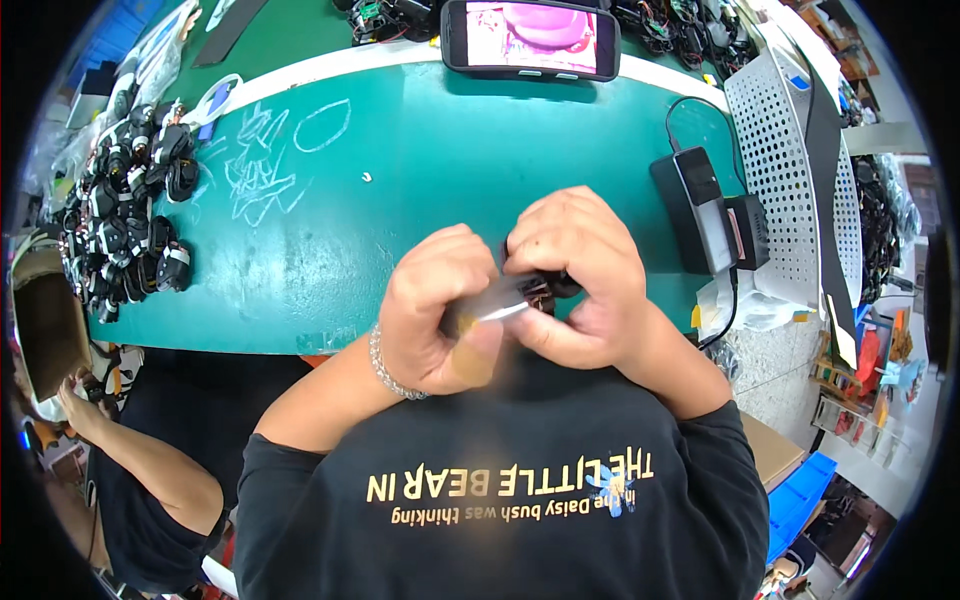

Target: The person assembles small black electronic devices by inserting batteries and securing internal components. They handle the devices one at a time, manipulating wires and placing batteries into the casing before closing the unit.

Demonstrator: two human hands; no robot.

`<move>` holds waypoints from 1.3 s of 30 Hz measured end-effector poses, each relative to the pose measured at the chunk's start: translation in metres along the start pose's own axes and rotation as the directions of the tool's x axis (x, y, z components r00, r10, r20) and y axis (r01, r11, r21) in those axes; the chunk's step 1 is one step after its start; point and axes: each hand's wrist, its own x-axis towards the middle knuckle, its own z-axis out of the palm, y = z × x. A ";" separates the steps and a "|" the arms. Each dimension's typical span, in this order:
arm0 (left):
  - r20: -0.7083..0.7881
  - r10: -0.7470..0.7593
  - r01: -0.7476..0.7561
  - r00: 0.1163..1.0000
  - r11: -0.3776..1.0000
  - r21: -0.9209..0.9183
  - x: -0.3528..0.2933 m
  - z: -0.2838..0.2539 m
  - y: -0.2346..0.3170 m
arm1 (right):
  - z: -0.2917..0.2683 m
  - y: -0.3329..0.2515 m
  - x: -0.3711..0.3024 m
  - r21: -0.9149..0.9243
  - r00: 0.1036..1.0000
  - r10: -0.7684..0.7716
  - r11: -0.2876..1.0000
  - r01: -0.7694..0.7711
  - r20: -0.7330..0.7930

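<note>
My left hand (pixel 435 310) is closed around a shiny grey piece (pixel 492 304), smeared by motion and mostly covered by the fingers, so its kind is unclear. Close beside it, my right hand (pixel 582 270) grips a small black part (pixel 545 288) with a brownish, coppery inside, between thumb and curled fingers. The two pieces meet or nearly meet between my hands. I cannot tell whether they are joined. Both hands are raised in front of my chest, over the near edge of the green table (pixel 400 150).
Black small devices (pixel 125 210) are heaped at the left. A phone with a lit screen (pixel 530 40) stands at the back. At the right are a black corded device (pixel 700 205) and a white perforated basket (pixel 795 170). A co-worker's arm (pixel 150 465) reaches toward a box (pixel 45 320).
</note>
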 end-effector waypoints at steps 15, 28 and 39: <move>0.015 0.001 -0.002 1.000 0.995 0.095 0.006 0.001 0.006 | 0.008 0.003 -0.002 0.017 0.996 -0.087 0.996 0.088 -0.037; -0.094 -0.751 0.690 0.653 0.642 -0.335 0.002 0.017 -0.011 | 0.012 0.019 -0.009 0.026 0.904 0.399 0.916 -0.400 -0.155; 0.034 -0.907 0.701 0.419 0.300 -0.647 0.001 0.014 -0.015 | 0.008 0.025 -0.012 -0.377 0.942 0.331 0.867 -0.325 -0.051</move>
